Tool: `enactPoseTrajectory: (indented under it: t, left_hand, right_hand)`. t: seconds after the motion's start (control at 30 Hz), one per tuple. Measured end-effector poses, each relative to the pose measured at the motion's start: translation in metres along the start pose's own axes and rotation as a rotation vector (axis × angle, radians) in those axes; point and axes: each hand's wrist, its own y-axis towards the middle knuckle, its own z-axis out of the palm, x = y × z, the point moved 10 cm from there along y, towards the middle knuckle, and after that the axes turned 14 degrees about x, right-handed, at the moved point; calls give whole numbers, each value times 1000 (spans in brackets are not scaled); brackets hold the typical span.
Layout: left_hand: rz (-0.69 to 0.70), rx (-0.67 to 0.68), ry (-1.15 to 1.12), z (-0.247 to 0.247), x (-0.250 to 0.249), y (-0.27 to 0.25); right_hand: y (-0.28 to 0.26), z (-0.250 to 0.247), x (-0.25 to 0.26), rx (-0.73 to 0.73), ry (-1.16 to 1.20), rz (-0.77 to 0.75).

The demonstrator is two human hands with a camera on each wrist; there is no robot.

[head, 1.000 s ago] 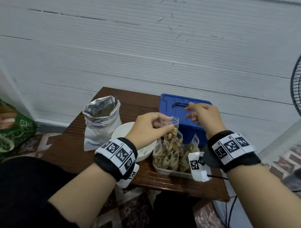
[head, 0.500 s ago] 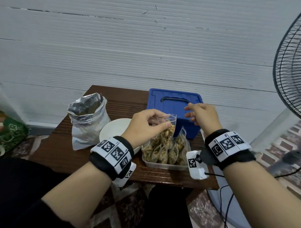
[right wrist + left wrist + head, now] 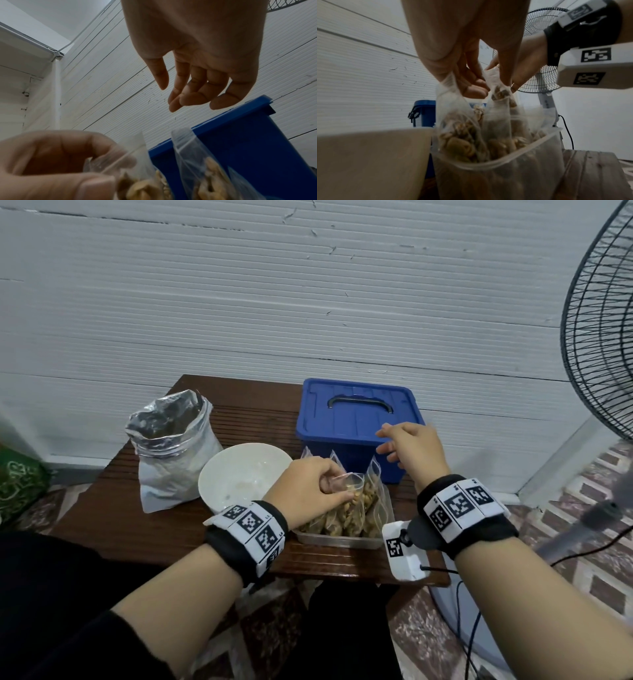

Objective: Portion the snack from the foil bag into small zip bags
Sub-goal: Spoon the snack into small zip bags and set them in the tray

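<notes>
My left hand point(image 3: 310, 491) pinches the top of a filled zip bag point(image 3: 352, 491), lowering it upright into the clear tray point(image 3: 337, 540) among the others; my right hand point(image 3: 409, 451) hovers relaxed, holding nothing. The foil bag point(image 3: 173, 446) stands open on the worktop point(image 3: 113, 518).

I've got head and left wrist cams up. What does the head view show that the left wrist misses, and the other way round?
Only the head view: the open foil bag standing left of the white bowl, the blue box's lid handle, and the right hand open above the box, holding nothing.

Only the left wrist view: the fingertips from below, pinching the small zip bag at its top.

Both: the left hand, filled zip bags in the clear tub, the fan.
</notes>
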Motion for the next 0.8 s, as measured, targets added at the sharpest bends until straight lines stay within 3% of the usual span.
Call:
enactPoseTrajectory:
  t: [0.6, 0.8]
  left_hand:
    - [-20, 159, 31, 4, -5, 0]
    - [-10, 49, -51, -18, -6, -6]
  right_hand:
    - [-2, 19, 0, 57, -77, 4]
    - [-3, 24, 3, 60, -108, -10]
